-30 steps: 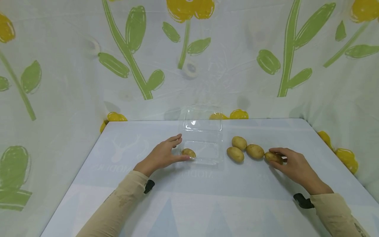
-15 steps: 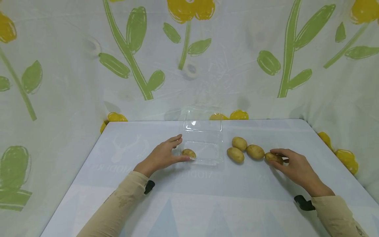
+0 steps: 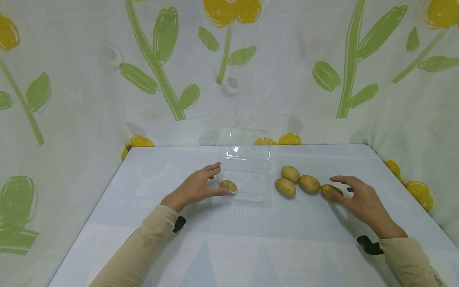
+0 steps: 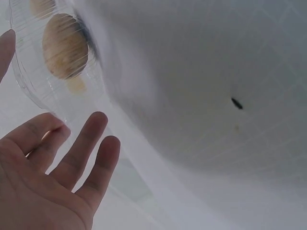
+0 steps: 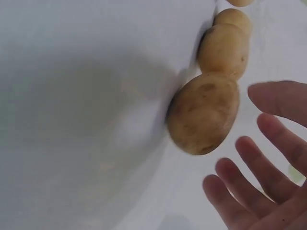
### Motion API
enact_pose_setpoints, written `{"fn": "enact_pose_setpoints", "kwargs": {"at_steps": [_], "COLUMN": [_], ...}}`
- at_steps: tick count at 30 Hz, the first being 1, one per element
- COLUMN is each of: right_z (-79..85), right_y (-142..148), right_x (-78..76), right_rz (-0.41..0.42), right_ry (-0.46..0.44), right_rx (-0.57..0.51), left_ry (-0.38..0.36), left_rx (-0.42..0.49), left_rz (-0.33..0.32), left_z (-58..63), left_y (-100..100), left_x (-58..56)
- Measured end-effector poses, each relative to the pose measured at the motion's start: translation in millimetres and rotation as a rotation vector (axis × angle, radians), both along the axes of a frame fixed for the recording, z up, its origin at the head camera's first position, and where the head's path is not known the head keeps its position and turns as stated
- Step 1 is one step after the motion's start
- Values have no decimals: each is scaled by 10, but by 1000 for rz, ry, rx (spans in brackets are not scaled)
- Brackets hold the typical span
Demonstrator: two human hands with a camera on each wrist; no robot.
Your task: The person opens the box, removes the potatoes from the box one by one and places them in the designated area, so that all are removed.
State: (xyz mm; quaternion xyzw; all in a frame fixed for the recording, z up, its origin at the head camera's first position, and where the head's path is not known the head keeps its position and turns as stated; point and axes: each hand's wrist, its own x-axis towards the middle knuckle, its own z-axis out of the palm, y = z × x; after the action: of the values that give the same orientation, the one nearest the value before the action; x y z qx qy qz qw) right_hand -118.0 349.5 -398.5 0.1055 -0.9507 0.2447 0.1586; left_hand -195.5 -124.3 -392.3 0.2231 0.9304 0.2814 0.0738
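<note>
A clear plastic clamshell box (image 3: 252, 196) stands on the table with its lid (image 3: 247, 152) up at the back. One potato (image 3: 228, 185) lies at the left end of its base. My left hand (image 3: 195, 187) is at the box's left front corner, fingers spread and thumb along the front edge; in the left wrist view the fingers look relaxed beside the plastic wall (image 4: 29, 91). To the right, my right hand (image 3: 365, 203) hovers next to the rightmost potato (image 3: 327, 191). In the right wrist view a gap separates the spread fingertips (image 5: 245, 143) from that potato (image 5: 204, 115).
Several potatoes sit in a group right of the box: a middle one (image 3: 309, 183) touching the rightmost, a back one (image 3: 290, 173) and a front one (image 3: 285, 187). A flower-patterned curtain (image 3: 272, 79) hangs behind the white table (image 3: 229, 247).
My right hand's fingers have opened and come away from the rightmost potato, which stays in its place at the end of the group. The left hand and box have hardly moved.
</note>
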Motion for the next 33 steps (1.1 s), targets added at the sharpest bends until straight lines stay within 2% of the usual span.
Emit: {"fn": "enact_pose_setpoints", "kwargs": {"at_steps": [3, 9, 12, 20, 28, 33], "right_z": [51, 137, 182, 244, 355, 386], "right_y": [-49, -213, -319, -625, -874, -1029], "right_x": [3, -11, -7, -46, -171, -252], "right_rz": [-8, 11, 28, 101, 190, 237], "right_ry": [16, 122, 147, 149, 187, 157], "right_rx": [-11, -24, -49, -84, -106, -110], "left_ry": [-1, 13, 25, 33, 32, 39], "left_rx": [-1, -13, -14, 4, 20, 20], "left_rz": [7, 23, 25, 54, 66, 60], "left_z": [-15, -40, -37, -42, -36, -38], "left_y": [-2, 7, 14, 37, 70, 56], "left_x": [5, 18, 24, 52, 77, 82]}}
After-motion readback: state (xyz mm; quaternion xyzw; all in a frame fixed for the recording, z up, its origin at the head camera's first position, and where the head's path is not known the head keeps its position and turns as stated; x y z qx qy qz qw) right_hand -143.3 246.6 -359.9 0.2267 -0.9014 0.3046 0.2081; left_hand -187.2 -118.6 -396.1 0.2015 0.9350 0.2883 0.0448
